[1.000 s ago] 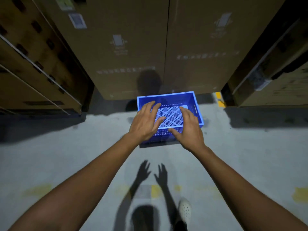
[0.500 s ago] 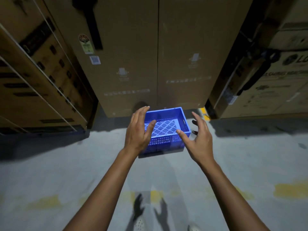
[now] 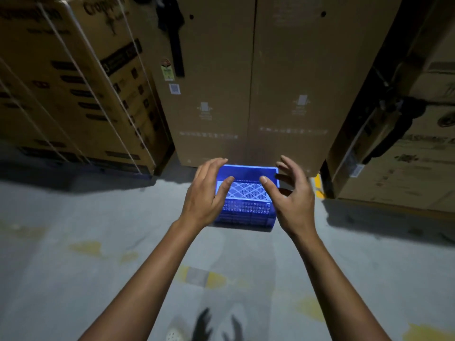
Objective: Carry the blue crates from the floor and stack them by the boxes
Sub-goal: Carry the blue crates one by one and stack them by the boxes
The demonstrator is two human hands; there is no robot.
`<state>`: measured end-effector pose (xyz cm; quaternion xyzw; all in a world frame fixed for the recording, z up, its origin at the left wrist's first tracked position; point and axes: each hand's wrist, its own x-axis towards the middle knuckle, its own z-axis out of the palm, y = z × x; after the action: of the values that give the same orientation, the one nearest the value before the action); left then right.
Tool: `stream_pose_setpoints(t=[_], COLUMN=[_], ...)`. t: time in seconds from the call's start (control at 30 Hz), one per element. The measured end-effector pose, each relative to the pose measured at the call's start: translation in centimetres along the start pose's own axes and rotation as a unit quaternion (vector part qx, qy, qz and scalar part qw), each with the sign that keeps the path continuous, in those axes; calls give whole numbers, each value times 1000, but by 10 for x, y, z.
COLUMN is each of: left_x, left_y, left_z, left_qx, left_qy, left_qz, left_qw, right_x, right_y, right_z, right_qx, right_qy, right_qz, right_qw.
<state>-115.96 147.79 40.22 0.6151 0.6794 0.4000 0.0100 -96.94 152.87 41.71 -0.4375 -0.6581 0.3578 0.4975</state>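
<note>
Now both hands are spread wide and grip nothing. Left hand [image 3: 205,195] and right hand [image 3: 294,198] hang over either end of the blue crate [image 3: 246,207]. It sits on the floor [image 3: 98,217] between the fingers [image 3: 209,169], with tall cardboard boxes [image 3: 246,94] just beyond the fingertips.

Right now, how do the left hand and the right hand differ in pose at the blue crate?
The left hand holds its fingers close together; the right hand spreads them apart. The left hand overlaps the left end of the blue crate, the right hand its right end. Both are open and grip nothing, thumbs pointing inward over the crate. Whether either touches it is unclear.
</note>
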Motion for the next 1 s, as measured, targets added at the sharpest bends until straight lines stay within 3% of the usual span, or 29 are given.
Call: stream_pose_setpoints(t=[0.23, 0.57, 1.0], left_x=[-64, -218, -405], left_y=[71, 169, 307], left_z=[-59, -126, -161], left_qx=[21, 5, 40], left_qy=[66, 112, 185], left_qz=[0, 28, -47], left_qw=[998, 993, 981], right_x=[-57, -223, -375], right_y=[-44, -99, -151], right_z=[-39, -122, -246], right_qx=[62, 69, 128], right_qy=[-48, -68, -135], right_qz=[-40, -80, -107], right_qw=[996, 992, 977])
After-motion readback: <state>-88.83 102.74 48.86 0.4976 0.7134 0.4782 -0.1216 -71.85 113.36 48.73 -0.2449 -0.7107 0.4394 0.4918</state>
